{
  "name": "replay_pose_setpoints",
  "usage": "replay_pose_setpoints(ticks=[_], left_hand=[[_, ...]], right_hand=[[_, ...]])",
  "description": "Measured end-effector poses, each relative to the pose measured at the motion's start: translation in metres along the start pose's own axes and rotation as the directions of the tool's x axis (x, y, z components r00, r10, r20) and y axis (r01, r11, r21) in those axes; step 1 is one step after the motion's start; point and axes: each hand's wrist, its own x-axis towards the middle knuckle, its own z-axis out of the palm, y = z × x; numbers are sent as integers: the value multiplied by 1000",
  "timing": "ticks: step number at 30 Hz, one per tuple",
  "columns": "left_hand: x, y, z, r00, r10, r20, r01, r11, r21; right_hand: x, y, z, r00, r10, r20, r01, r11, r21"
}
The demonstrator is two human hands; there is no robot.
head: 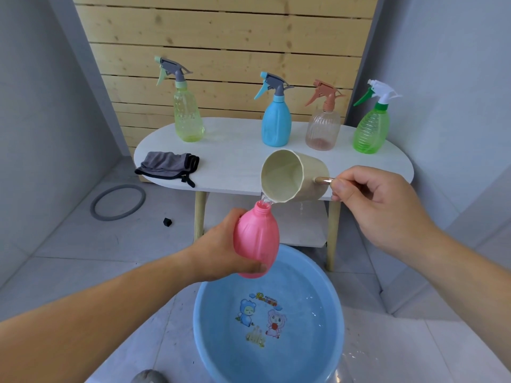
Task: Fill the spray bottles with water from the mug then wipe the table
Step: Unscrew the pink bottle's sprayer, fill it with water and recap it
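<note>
Two hands share this pour; our left hand (221, 250) has its fingers (255, 268) wrapped round the belly of the open-necked pink plastic bottle (255, 239), which is tilted over the far rim of the round blue plastic basin (197, 322) of water; our right hand (370, 200) pinches the metal handle of the cream plastic mug (293, 179), tipped with its lip down at the bottle's neck. A thin stream meets the mouth; we judge that a drop falls astray below the mug. So we would set the lip against the neck rim, tip slowly, and hold the bottle over the basin to catch spills; we would stop short of the threads so a trigger head can screw on. Beyond our fingers, on the white oval desk (235, 161), lie the crumpled grey cloth (168, 167) and four capped spray bottles (276, 123).
</note>
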Motion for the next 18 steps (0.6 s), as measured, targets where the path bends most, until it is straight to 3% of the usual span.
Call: replay_pose_setpoints(ticks=[18], left_hand=[[2, -2, 1, 1000, -12, 5, 12, 1000, 18]], right_hand=[[1, 2, -1, 999, -49, -7, 49, 998, -51]])
